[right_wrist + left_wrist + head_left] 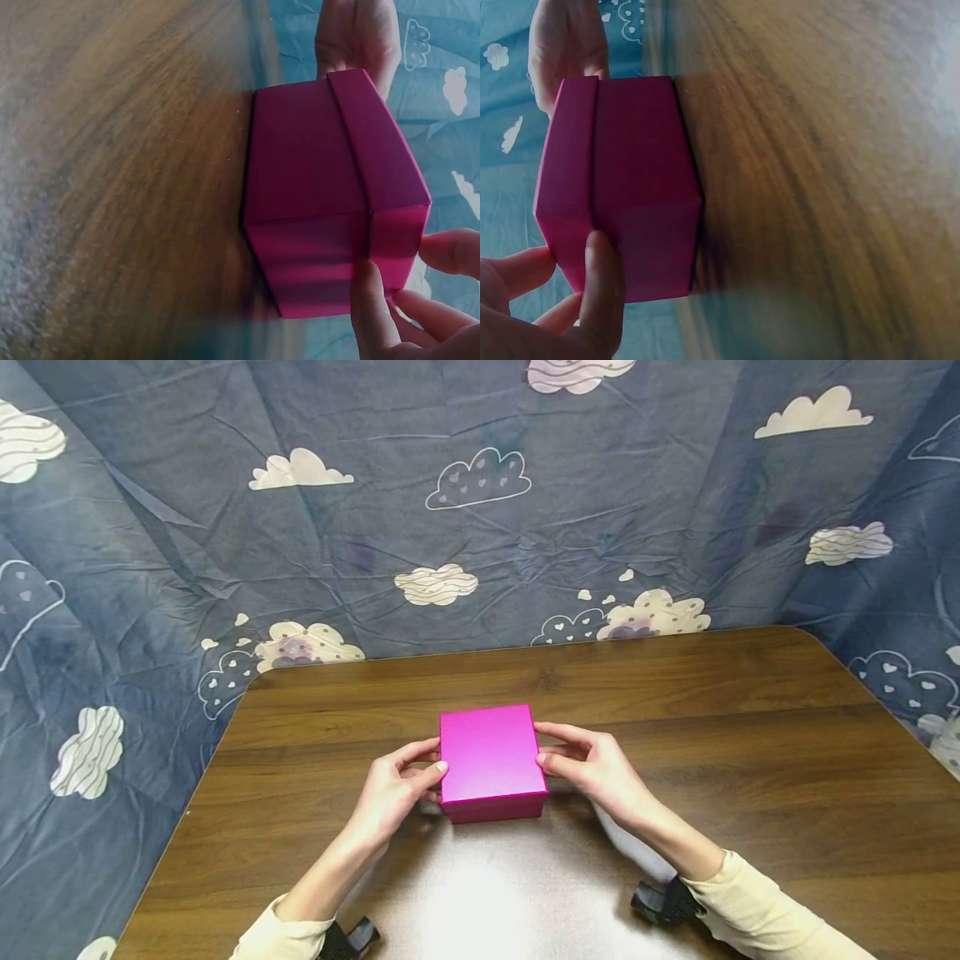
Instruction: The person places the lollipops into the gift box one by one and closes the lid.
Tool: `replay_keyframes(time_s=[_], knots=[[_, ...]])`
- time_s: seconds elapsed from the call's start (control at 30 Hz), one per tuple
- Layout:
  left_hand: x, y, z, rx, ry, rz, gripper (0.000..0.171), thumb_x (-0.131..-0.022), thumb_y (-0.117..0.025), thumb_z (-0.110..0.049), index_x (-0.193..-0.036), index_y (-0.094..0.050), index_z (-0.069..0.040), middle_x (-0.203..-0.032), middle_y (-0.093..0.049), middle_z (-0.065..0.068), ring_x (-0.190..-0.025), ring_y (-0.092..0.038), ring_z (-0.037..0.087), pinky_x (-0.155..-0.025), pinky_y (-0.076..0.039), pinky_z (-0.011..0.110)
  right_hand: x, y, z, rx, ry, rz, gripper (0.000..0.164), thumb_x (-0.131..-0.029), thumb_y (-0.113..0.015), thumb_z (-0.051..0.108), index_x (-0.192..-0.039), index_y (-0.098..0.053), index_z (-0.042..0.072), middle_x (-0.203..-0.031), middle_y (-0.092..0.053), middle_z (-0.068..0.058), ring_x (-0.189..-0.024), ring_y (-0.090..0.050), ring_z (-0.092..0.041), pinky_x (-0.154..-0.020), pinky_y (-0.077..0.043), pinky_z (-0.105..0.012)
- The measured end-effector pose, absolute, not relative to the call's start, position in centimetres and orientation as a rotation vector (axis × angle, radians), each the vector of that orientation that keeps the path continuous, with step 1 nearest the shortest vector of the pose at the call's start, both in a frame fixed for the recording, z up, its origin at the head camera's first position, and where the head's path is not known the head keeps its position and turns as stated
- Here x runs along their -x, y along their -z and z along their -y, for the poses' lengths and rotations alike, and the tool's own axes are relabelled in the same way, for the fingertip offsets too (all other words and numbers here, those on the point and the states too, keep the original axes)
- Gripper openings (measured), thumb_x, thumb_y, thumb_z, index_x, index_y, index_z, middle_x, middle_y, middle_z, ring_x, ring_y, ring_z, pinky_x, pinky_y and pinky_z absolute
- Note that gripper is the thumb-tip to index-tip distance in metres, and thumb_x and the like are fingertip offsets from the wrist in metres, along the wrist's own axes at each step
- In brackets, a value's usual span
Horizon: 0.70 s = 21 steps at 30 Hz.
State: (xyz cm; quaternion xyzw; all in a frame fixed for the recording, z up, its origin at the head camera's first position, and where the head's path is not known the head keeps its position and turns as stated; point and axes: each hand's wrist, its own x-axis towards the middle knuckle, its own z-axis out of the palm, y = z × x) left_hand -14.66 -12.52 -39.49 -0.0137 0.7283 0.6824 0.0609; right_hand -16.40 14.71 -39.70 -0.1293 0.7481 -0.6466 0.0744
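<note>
A bright pink square box [492,756] with its lid on stands on the wooden table. My left hand [390,789] holds the box's left side, its thumb at the lid's edge. In the left wrist view, one fingertip of this left hand [562,315] lies on the side wall [656,247] by the seam under the lid [571,165]. From the right, my right hand [603,772] grips the opposite side, thumb at the lid's edge. The right wrist view shows a fingertip of the right hand [420,319] along the seam there. The box's inside is hidden.
The brown wooden table [750,760] has rounded far corners. Behind it hangs a blue cloth [375,527] with a cloud pattern. Dark wrist straps [663,902] sit by the cream sleeves [765,910], and bright light glares off the near tabletop.
</note>
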Motion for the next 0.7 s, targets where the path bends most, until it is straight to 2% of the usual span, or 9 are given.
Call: replay_keyframes(time_s=[0.17, 0.5, 0.7], knots=[[14.9, 40.0, 12.6, 0.071, -2.096, -2.155, 0.04, -0.09, -0.067, -0.003, -0.129, -0.061, 0.003, -0.111, -0.06, 0.019, -0.082, -0.067, 0.018, -0.068, -0.057, 0.036, 16.5, 40.1, -14.7, 0.361, 1.95, -2.214, 0.048, -0.09, -0.069, 0.006, -0.135, -0.055, -0.006, -0.119, -0.064, -0.025, -0.096, -0.069, -0.024, -0.083, -0.053, -0.03], [15.2, 40.6, 12.9, 0.089, -2.075, -2.11, 0.041, -0.09, -0.066, -0.002, -0.131, -0.059, 0.003, -0.113, -0.06, 0.019, -0.084, -0.068, 0.02, -0.067, -0.058, 0.036, 16.6, 41.1, -14.6, 0.335, 1.977, -2.16, 0.048, -0.091, -0.068, 0.004, -0.135, -0.053, -0.008, -0.117, -0.065, -0.027, -0.096, -0.068, -0.021, -0.084, -0.054, -0.033], [15.3, 40.9, 13.0, 0.069, -2.069, -2.1, 0.041, -0.091, -0.067, -0.003, -0.131, -0.06, 0.002, -0.114, -0.061, 0.018, -0.085, -0.068, 0.022, -0.068, -0.058, 0.035, 16.2, 41.6, -14.5, 0.335, 1.985, -2.199, 0.048, -0.091, -0.068, 0.006, -0.135, -0.055, -0.005, -0.115, -0.066, -0.025, -0.097, -0.069, -0.024, -0.082, -0.054, -0.03]])
